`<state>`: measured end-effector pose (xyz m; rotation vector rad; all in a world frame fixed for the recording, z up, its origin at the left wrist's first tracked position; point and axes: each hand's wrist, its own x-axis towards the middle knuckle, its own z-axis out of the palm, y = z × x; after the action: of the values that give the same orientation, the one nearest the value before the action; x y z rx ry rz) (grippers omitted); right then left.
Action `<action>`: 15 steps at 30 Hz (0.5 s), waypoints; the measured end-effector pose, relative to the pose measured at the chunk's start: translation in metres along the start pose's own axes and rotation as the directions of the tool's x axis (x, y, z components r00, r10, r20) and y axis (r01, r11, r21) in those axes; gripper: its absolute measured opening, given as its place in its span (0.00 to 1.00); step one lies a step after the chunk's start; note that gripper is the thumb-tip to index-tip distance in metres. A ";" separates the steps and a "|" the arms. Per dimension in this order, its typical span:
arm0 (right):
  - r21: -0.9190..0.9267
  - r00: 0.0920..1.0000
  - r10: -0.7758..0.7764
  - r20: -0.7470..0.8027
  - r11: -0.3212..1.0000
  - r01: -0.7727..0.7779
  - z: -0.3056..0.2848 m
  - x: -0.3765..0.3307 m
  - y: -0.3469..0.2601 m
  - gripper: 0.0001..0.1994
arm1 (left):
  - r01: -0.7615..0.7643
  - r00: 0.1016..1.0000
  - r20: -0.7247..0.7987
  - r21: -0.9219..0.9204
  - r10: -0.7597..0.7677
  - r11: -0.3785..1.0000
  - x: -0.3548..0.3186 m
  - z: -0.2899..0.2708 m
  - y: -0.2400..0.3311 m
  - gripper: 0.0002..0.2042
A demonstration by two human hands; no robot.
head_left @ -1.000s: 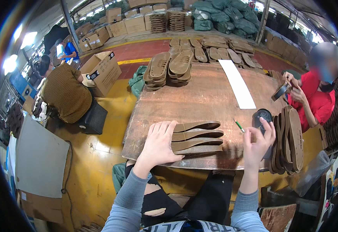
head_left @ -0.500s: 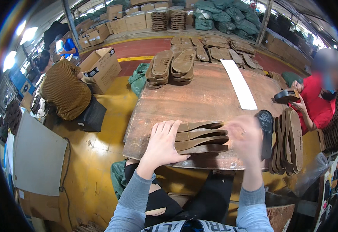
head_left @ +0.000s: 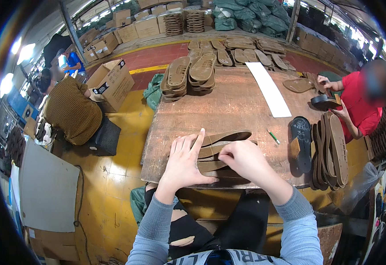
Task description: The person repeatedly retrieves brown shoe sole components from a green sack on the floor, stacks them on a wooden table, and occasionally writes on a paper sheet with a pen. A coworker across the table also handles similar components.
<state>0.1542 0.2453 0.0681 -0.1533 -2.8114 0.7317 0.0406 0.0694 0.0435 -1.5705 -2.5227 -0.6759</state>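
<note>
A bundle of brown shoe soles (head_left: 217,165) lies on its edges near the table's front, with a thin yellowish band around it. My left hand (head_left: 182,161) grips the bundle's left end, fingers over the far side and thumb at the near side. Bent over the right part of the bundle, my right hand (head_left: 245,160) has thumb and fingertips pinched together close to the band; what they hold is hidden. A green pencil-like stick (head_left: 273,137) lies to its right. Farther right is a black sole (head_left: 301,143) with white handwriting and a small tan piece (head_left: 295,148) at its left edge.
Brown soles (head_left: 332,150) stand in a row at the right table edge. Stacked soles (head_left: 178,73) and a white strip (head_left: 269,90) lie farther back. A co-worker in red (head_left: 361,99) holds a dark sole at the right. Another person (head_left: 73,110) sits left beside a carton (head_left: 113,84).
My right hand has come left from the table onto the bundle, its fingers now pinched. The green stick is now visible where that hand was. My left hand still grips the bundle.
</note>
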 end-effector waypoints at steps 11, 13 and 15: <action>0.092 0.928 0.101 -0.359 0.993 -0.073 0.042 -0.009 -0.013 0.06 | 0.053 0.998 0.032 0.024 -0.054 0.998 0.002 0.003 0.001 0.64; 0.094 0.927 0.089 -0.364 0.994 -0.059 0.044 -0.009 -0.016 0.06 | 0.028 0.999 0.028 0.028 -0.029 0.999 0.002 0.002 0.001 0.64; 0.089 0.896 0.051 -0.442 0.996 -0.013 0.043 -0.011 -0.016 0.05 | 0.021 1.000 0.019 0.013 -0.022 1.000 0.001 0.001 0.002 0.64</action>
<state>0.1531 0.2098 0.0372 -0.3104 -2.3439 0.7147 0.0420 0.0718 0.0434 -1.5554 -2.5557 -0.6485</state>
